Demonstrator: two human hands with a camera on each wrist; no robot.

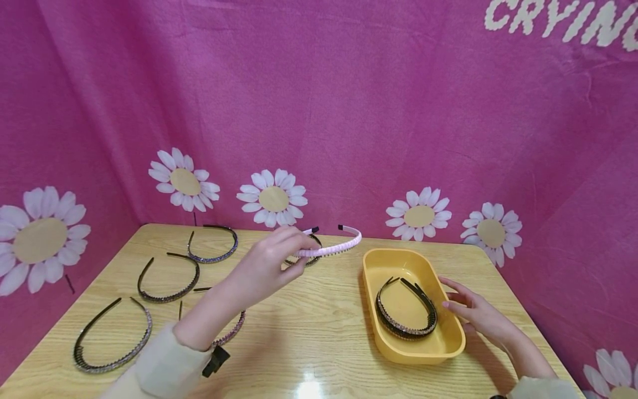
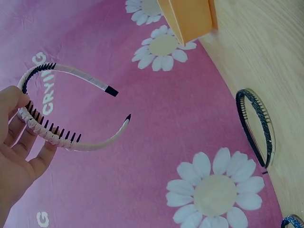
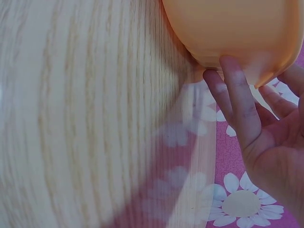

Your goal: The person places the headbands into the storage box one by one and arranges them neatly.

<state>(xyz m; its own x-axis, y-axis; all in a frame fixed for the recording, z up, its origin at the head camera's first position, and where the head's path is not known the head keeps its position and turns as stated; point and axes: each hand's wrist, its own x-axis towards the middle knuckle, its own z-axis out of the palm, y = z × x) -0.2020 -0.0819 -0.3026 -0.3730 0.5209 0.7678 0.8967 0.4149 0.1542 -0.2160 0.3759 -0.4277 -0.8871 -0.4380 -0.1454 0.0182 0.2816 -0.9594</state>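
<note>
Two pale sleeves (image 1: 166,363) reach in from the lower edge of the head view, one per arm. Beyond them hangs a pink cloth (image 1: 324,111), printed with six white daisies (image 1: 274,198) in that view and white lettering (image 1: 526,15) at upper right. One wooden counter (image 1: 309,310) spreads below, with one yellow tray (image 1: 418,356) on its right part. Two hands show, well apart: the left hand (image 1: 271,260) pinches one pale pink headband (image 1: 339,249) between thumb and fingers, up in the air above the counter; the right hand (image 1: 476,313), fingers extended, touches the tray's outer right side. Five other headbands (image 1: 169,300) lie on the counter — four at the left, one of those partly behind the left forearm, and one just beyond the left hand. Inside the tray, dark headbands (image 1: 406,333) overlap — at least two, the exact count hidden.
</note>
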